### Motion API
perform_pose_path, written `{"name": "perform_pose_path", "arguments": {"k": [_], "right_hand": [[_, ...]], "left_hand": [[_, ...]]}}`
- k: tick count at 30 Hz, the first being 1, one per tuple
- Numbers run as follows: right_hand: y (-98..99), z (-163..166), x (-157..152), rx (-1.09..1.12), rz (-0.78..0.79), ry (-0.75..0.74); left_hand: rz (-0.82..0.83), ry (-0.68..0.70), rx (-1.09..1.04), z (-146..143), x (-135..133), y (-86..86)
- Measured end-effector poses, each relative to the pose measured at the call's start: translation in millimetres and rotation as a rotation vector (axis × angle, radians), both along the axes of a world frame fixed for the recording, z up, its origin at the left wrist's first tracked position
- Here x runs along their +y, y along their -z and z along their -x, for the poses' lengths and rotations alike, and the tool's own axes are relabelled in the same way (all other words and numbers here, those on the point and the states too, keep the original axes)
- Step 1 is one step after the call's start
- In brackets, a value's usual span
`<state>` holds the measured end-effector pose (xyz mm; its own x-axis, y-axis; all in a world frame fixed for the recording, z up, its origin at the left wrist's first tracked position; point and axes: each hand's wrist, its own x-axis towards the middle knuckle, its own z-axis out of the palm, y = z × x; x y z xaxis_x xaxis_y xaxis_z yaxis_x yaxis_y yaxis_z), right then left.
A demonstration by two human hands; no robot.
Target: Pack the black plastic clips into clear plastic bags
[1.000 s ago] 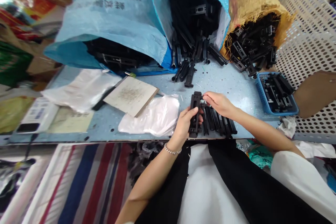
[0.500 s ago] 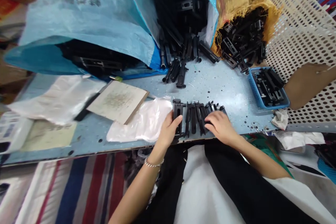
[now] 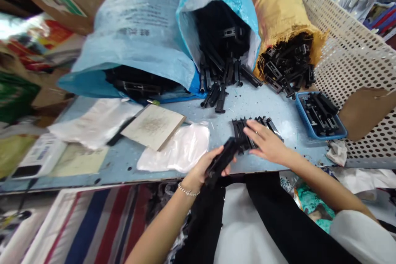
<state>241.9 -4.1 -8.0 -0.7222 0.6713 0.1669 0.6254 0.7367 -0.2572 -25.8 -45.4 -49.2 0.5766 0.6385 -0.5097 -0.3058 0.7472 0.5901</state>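
Observation:
My left hand [image 3: 208, 164], with a bracelet at the wrist, is closed around a long black plastic part [image 3: 223, 161]. It holds the part tilted above the front edge of the table, and I cannot tell whether this is one piece or several pressed together. To the right, my right hand [image 3: 265, 142] lies with its fingers stretched out over a row of similar black parts [image 3: 240, 130]. The fingers cover the middle of that row; its two ends show on either side of the hand.
Black parts spill from a blue sack [image 3: 187, 20] and a yellow sack [image 3: 275, 4]. Another blue sack [image 3: 130, 45] lies left. A blue basket [image 3: 342, 132] of parts stands by a perforated white panel [image 3: 359, 53]. A square board [image 3: 148, 128] and white plastic bag [image 3: 185, 148] lie left.
My left hand has lifted a black part off the left end of the row and tilted it towards me. My right hand now lies flatter over the row. The view has shifted.

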Motion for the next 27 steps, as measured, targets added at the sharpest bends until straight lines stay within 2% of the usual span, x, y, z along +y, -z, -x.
{"name": "perform_pose_path", "arguments": {"k": [2, 4, 8, 10, 12, 15, 16, 18, 20, 22, 24, 27], "right_hand": [[-10.6, 23.4, -13.8, 0.015, -0.041, -0.237], [-14.0, 42.0, -25.3, 0.025, -0.047, -0.35], [-11.3, 54.1, -36.1, 0.051, 0.003, -0.394], [-8.6, 50.6, -36.9, 0.072, 0.086, -0.377], [-4.2, 46.0, -35.8, 0.111, 0.235, -0.263], [7.6, 46.3, -32.5, 0.32, 0.548, 0.107], [12.6, 49.6, -31.4, 0.448, 0.668, 0.23], [22.1, 60.5, -29.8, 0.76, 0.904, 0.4], [29.0, 73.9, -28.7, 1.053, 1.101, 0.469], [32.0, 86.2, -27.9, 1.24, 1.258, 0.481], [32.3, 96.2, -27.0, 1.309, 1.412, 0.464], [32.5, 110.6, -25.8, 1.299, 1.668, 0.406]], "left_hand": [[0.064, 0.19, -0.067, 8.6, -16.4, -12.2], [0.092, 0.244, -0.095, 11.9, -29.9, -19.5], [0.042, 0.277, -0.068, 18.2, -43.4, -25.9], [-0.049, 0.291, 0.032, 24.8, -44.1, -26.6], [-0.263, 0.118, 0.317, 32.2, -40.9, -22.8], [-0.699, -0.29, 1.015, 41.3, -30.2, -5.6], [-0.803, -0.335, 1.22, 43.7, -25.8, 2.1], [-0.902, -0.274, 1.458, 49.7, -17.0, 16.6], [-0.896, -0.195, 1.441, 59.0, -9.1, 26.2], [-0.812, -0.221, 1.269, 71.8, -2.8, 29.8], [-0.654, -0.323, 1.062, 85.0, 1.3, 28.8], [-0.422, -0.444, 0.831, 97.4, 3.4, 23.9]]}}
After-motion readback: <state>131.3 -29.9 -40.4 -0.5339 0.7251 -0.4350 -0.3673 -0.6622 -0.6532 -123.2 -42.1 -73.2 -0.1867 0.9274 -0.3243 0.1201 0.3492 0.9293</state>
